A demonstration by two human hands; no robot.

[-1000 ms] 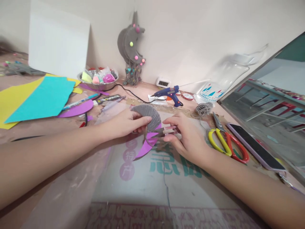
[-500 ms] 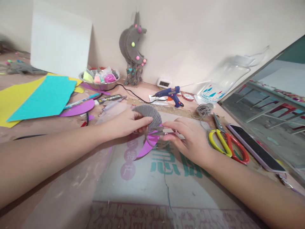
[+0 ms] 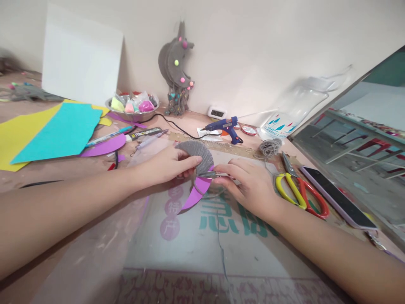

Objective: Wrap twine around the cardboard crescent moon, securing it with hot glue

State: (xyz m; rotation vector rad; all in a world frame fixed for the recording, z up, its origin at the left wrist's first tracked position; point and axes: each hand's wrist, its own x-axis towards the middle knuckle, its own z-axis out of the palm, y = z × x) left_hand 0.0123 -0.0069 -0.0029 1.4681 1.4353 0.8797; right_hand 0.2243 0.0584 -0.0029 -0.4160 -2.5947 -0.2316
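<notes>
My left hand (image 3: 179, 164) pinches a crescent of purple card between thumb and fingers. Grey yarn (image 3: 198, 153) is wound closely round the crescent's upper part, while the lower tip (image 3: 193, 197) is bare purple. In my right hand (image 3: 242, 179) are metal tweezers (image 3: 209, 174), their prongs pressed together at the edge where the wound yarn meets the bare card. A loose strand of yarn curves across the purple tip and trails right, under my right hand. My fingers partly hide both the crescent and the tweezers.
A blue glue gun (image 3: 226, 127) lies behind my hands. To the right are a ball of grey yarn (image 3: 269, 147), scissors (image 3: 292, 192) and a phone (image 3: 338, 196). Coloured sheets (image 3: 60, 135) and a metal bowl (image 3: 131, 114) are left. A decorated grey moon (image 3: 171, 63) hangs on the wall.
The tweezers' prongs have come together at the yarn's edge; they were apart before. Both hands stay in nearly the same place, and the loose yarn strand now shows below my right fingers.
</notes>
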